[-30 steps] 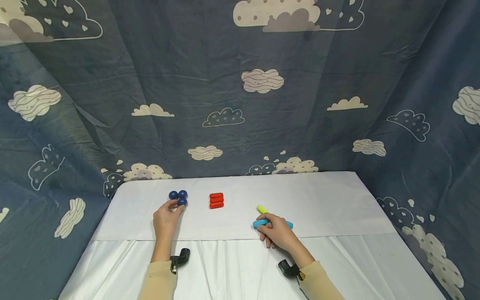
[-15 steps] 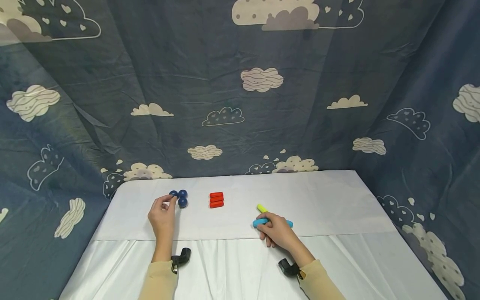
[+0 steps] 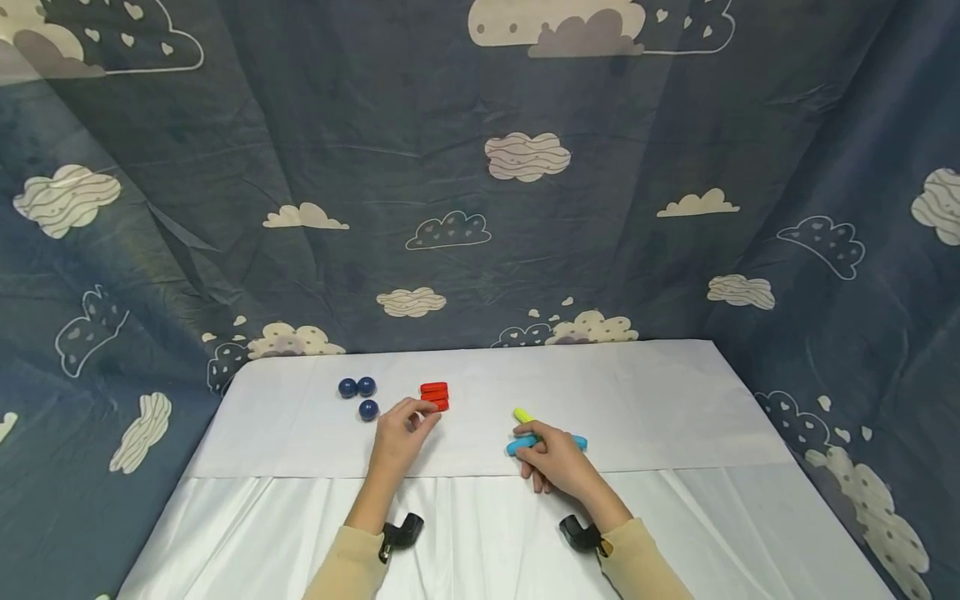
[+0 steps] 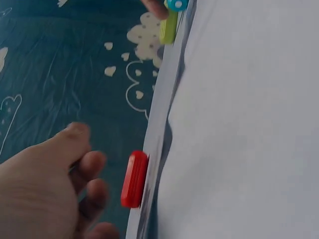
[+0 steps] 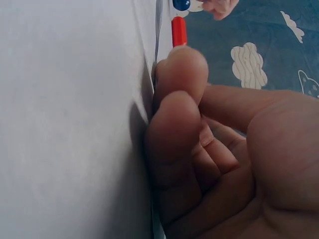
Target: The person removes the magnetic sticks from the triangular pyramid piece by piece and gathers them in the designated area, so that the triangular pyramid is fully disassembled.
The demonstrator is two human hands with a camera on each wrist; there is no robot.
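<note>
At the far left, dark blue fabric backdrop with pale printed clouds, running behind and round to the far right. Next, on a white-covered table, three dark blue balls: two at the back, side by side, and the third ball nearer the front, just apart from the pair.

Then a tan left sleeve, a black wrist device and the left hand, with fingers loosely bent, thumb and index finger apart, nothing held between. Right at the fingertips, three red pieces lying parallel, one behind another, near the middle of the table. In the left wrist view, a gap between fingers and red; in the head view, index finger overlapping the nearest red piece. Cannot tell for certain about contact.

Farther right, well apart from the red, a yellow-green stick, slanting back and leftward from behind the right hand. In that hand, clamped between thumb and fingers, a light blue stick, lying crosswise, one end out on each side. In the right wrist view, blue stick hidden by bent fingers. Below, second black wrist device and tan right sleeve.
</note>
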